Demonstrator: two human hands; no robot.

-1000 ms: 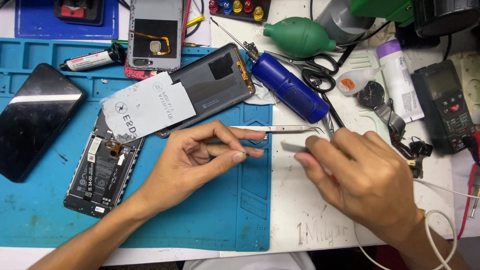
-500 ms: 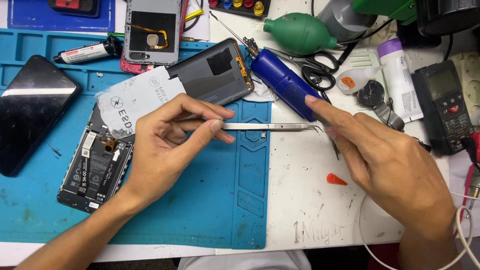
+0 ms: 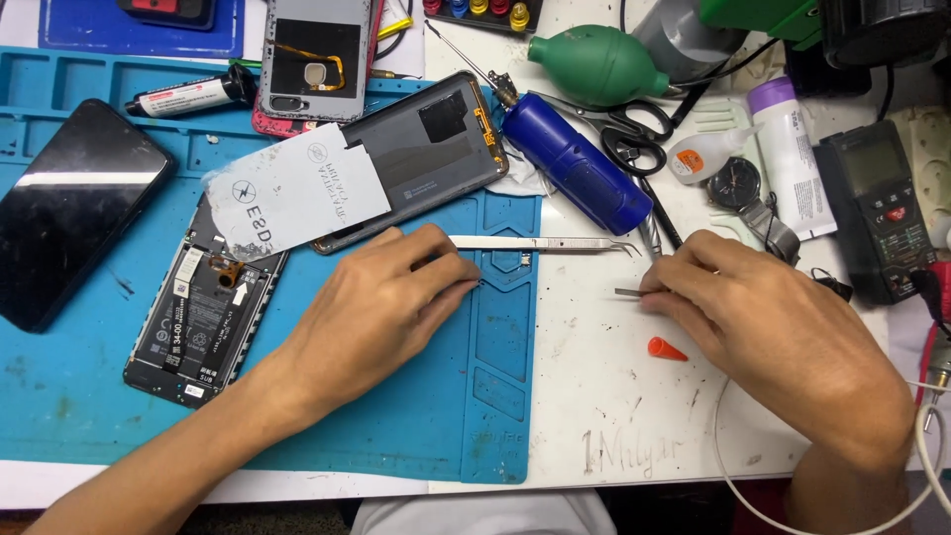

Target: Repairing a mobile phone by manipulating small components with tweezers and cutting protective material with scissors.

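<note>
My left hand (image 3: pixel 381 307) lies on the blue work mat (image 3: pixel 416 416) and grips curved metal tweezers (image 3: pixel 555 244), whose tip points right toward the white table. My right hand (image 3: pixel 773 327) rests on the table and pinches a small flat metal piece (image 3: pixel 626 292) between its fingertips. An orange cone-shaped cap (image 3: pixel 667 349) sits just below those fingers. To the left lies an opened phone (image 3: pixel 203 317) with its circuit boards showing. A dark phone back panel (image 3: pixel 421 154) with a white paper sheet (image 3: pixel 297 193) lies above my left hand.
A blue cylindrical tool (image 3: pixel 575 163), green rubber blower (image 3: pixel 599 64), scissors (image 3: pixel 634 134), glue bottle (image 3: pixel 705 157), white tube (image 3: pixel 790 154) and dark multimeter (image 3: pixel 877 208) crowd the back right. A black phone (image 3: pixel 74 208) lies far left. A white cable (image 3: pixel 753 495) runs under my right wrist.
My left hand and the tweezers have settled lower on the mat. My right hand has drawn back from the tweezers' tip and now pinches a small metal piece.
</note>
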